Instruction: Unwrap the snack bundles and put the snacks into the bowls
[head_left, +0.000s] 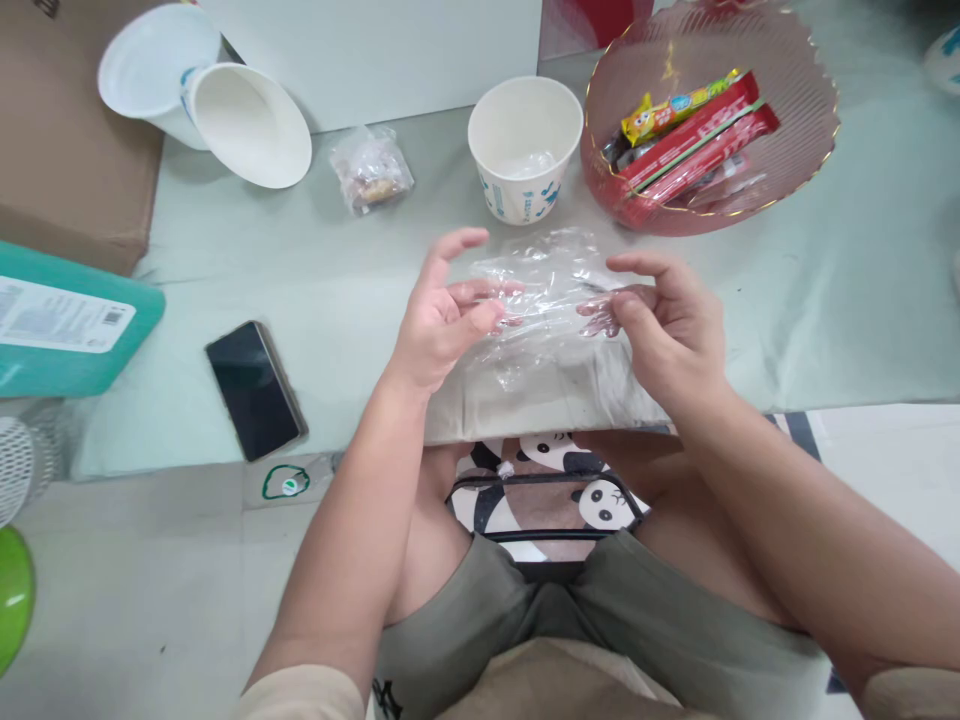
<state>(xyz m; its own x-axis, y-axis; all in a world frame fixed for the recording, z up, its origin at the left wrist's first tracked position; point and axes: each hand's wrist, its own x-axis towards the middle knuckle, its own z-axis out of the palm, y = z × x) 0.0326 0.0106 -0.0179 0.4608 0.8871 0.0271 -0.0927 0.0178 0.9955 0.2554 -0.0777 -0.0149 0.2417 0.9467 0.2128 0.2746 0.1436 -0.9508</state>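
A crinkled clear plastic bag (551,285) is stretched between my two hands, above the table's near edge. My left hand (450,315) grips its left side between thumb and fingers, with the index finger raised. On the other side my right hand (664,320) pinches the bag with the thumb against the fingers, its index finger also lifted. Just beyond the bag stands a white paper cup (525,150) with a blue print, upright, with something clear and plastic-like inside. Left of that cup lies a small clear packet (371,170) with a light brown piece in it.
A pink ribbed bowl (795,150) with red and yellow snack packets stands at the back right. Two more paper cups (251,125) lean together at the back left by a cardboard box (75,130). A phone (255,390) and a green container (75,320) are at the left.
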